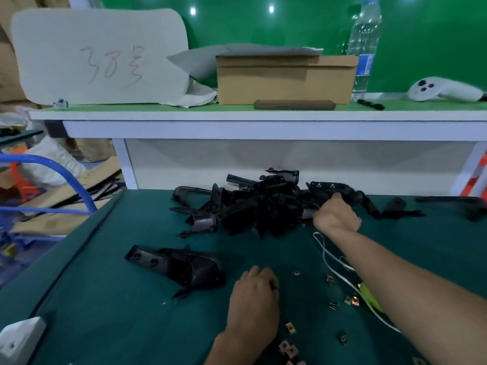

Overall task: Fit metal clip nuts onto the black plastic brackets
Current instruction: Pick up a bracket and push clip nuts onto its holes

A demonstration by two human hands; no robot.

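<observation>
Right hand (337, 216) far out at the pile of black brackets (263, 206), fingers curled into its right edge; hold on one uncertain. Left hand (254, 293) knuckles-up on green mat (118, 312), fingers curled, contents hidden. Lone bracket (179, 267) just left of it. Clip nuts (290, 328) scattered near right.

shelf (237, 115): cardboard box (284, 83), water bottle (365, 46), white controller (445, 91), black pen (370, 104)
shelf left: pale board (100, 56), red writing
desk (126, 306): white cord (332, 262)
beyond desk, left: blue tube (66, 175)
</observation>
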